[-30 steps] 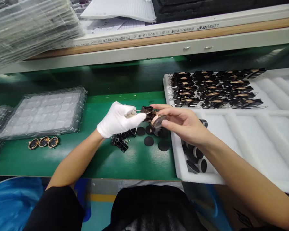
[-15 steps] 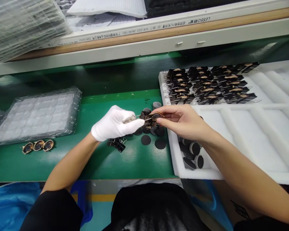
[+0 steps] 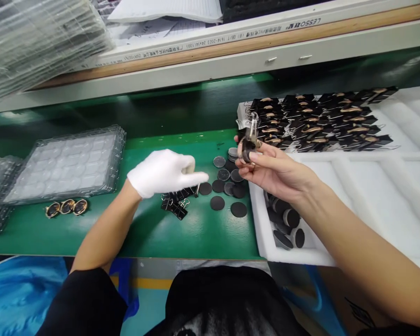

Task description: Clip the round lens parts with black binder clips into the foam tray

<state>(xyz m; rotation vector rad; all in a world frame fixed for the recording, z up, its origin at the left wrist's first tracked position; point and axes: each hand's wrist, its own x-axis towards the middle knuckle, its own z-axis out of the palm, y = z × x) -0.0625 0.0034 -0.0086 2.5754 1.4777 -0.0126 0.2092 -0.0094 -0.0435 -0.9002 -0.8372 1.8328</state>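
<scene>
Clip (image 3: 248, 148): up in the right hand, beside the left end of the tray, wire arms pointing away from the person; blurred, so what its mouth grips cannot be told.
Right hand (image 3: 278, 172): bare, thumb and fingers clamped on the clip.
Left hand (image 3: 161, 172): gloved, thumb and curled forefinger apart, nothing seen between them; over the surface (image 3: 196, 240), near the loose clips.
Hold: best kept on the clip's body with light, even pressure; squeezing both wire arms would likely open the mouth and loosen whatever it grips.
Tray (image 3: 257, 224): white, rows (image 3: 311, 129) of black clips with golden parts packed close in the far section; their wires could snag a clip carried low, so height and a slow wrist should help.
Discs (image 3: 217, 203): dark, strewn on the surface between glove and tray; probably easy to knock, so lifting over them is safer than sliding.
Loose clips (image 3: 178, 208): bunched on the surface, on the near side of the glove.
</scene>
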